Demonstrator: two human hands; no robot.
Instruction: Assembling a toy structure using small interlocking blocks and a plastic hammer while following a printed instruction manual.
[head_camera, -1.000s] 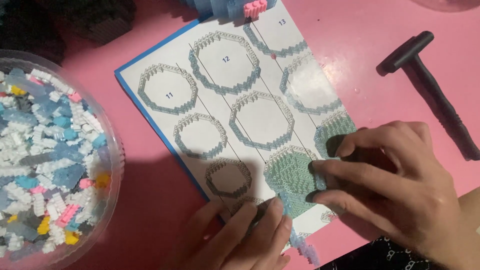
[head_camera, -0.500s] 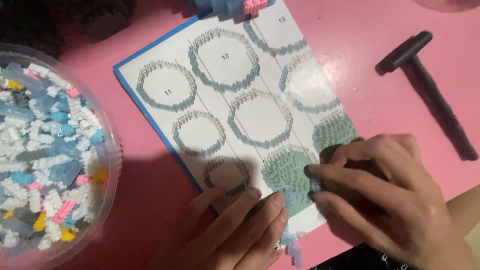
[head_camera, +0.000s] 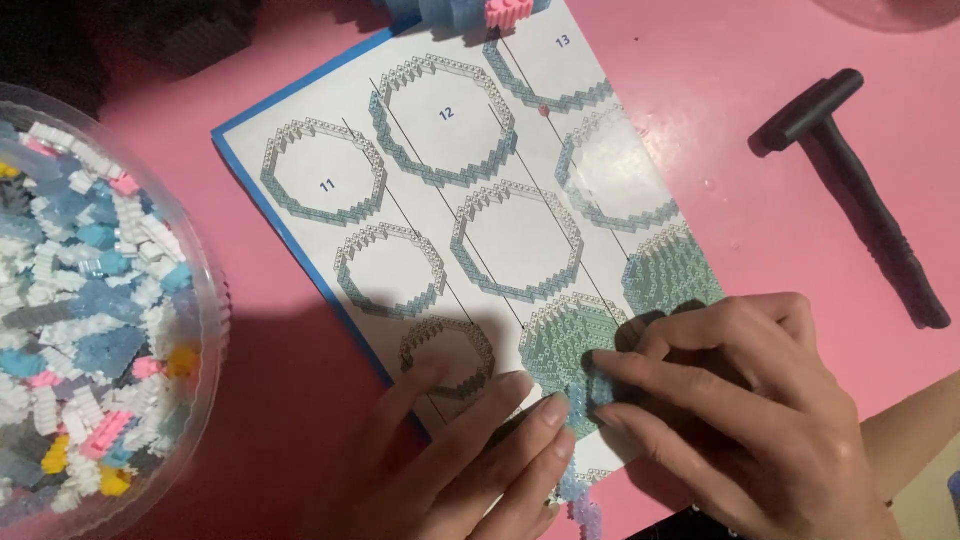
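Micro-block disc (head_camera: 565, 350), pale teal w/ tiny studs, lies flat on the instruction sheet (head_camera: 300, 215), low on the page, right over one of the printed round diagrams. Both hands are on it.

Right hand (head_camera: 740, 420) comes in from the lower right, fingers curled down; index & middle fingertips (head_camera: 605, 362) press the disc's right edge. Can't tell if it pinches a loose brick there, too small to see. Left hand (head_camera: 470, 450) comes from the bottom edge, palm down, fingers spread & flat, not gripping anything; its tips rest on the sheet at the disc's lower left, one seems to touch the rim.

A few blue & lilac bricks (head_camera: 580, 505) poke out between the two hands at the bottom.

Sheet is white w/ a blue border, lies tilted on the pink tabletop (head_camera: 760, 70), printed w/ octagon-ish ring diagrams in grey-teal. A second studded teal patch (head_camera: 670, 270) sits up & right of the disc, just beside the right hand; printed or real, can't say.

Left side: clear round tub (head_camera: 215, 300) full of loose micro bricks (head_camera: 80, 300), mostly white & light blue, some pink & yellow. Well apart from the hands.

Right side: black T-handled tool (head_camera: 860, 190) lies on the pink surface, apart from the sheet, untouched. Top edge: bit of a blue & pink block build (head_camera: 470, 12), cut off by the frame.
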